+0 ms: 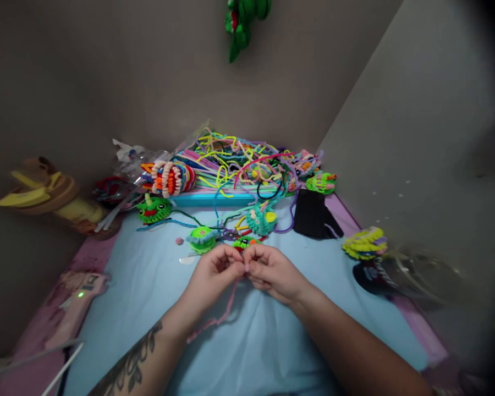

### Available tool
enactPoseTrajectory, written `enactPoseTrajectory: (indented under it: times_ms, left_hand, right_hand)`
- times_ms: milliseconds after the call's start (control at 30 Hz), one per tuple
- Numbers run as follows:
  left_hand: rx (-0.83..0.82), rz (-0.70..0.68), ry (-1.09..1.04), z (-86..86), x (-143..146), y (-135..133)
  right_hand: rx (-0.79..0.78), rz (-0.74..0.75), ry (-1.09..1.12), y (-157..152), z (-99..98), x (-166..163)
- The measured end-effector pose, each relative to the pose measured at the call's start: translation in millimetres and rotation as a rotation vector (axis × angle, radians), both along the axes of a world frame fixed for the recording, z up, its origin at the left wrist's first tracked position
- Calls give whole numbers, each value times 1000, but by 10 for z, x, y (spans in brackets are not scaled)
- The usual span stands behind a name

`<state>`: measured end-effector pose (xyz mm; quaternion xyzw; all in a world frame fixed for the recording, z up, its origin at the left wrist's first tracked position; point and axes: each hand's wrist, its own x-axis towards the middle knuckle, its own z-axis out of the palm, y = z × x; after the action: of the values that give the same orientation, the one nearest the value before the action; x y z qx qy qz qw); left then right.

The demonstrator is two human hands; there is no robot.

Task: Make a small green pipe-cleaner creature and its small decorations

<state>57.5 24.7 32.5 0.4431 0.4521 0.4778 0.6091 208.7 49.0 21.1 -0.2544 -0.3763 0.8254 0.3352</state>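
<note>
Blue cloth, pink strand, upper part partly hidden by fingers

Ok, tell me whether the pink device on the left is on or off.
Apparently on: the pink device shows a glowing green light.

So it's bare hands here, left hand and right hand, and both forearms are bare right down to where the picture cuts them off. The standout is the tattoo on the left forearm: dark ink, a leafy sprig kinda thing, pointed leaves branching off a stem that runs lengthwise. Right forearm just looks plain, and the fingernails are too small to really make out.
</note>
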Motion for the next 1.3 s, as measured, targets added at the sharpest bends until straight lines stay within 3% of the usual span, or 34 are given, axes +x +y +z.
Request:
enactPoseTrajectory:
  times_ms: [167,267,400,467,600,700,767,1067,1300]
  left_hand:
    - [27,-10,6,-32,24,-19]
    - [137,6,112,-25,33,-56]
    - [441,164,416,31,25,-97]
    - [503,196,512,52,14,-99]
    - [423,151,591,43,2,-80]
    - [331,80,563,19,4,-67]
    - [282,41,525,14,5,-63]
    - [109,-45,383,-9,-10,-12]
    - [-9,-96,103,28,4,13]
  right_hand:
    - [-60,-36,12,22,13,2]
    - [-46,-31,-8,17,2,-17]
    - [86,-135,-72,-24,-38,-70]
    - [223,-244,-154,-44,-44,-78]
    - [696,-485,-440,-53,1,-20]
    - [1040,-502,-557,-33,40,41]
    - [1145,-481,-568,-16,46,71]
    - [1347,-381,-675,47,14,137]
    - [1255,-357,-648,79,50,164]
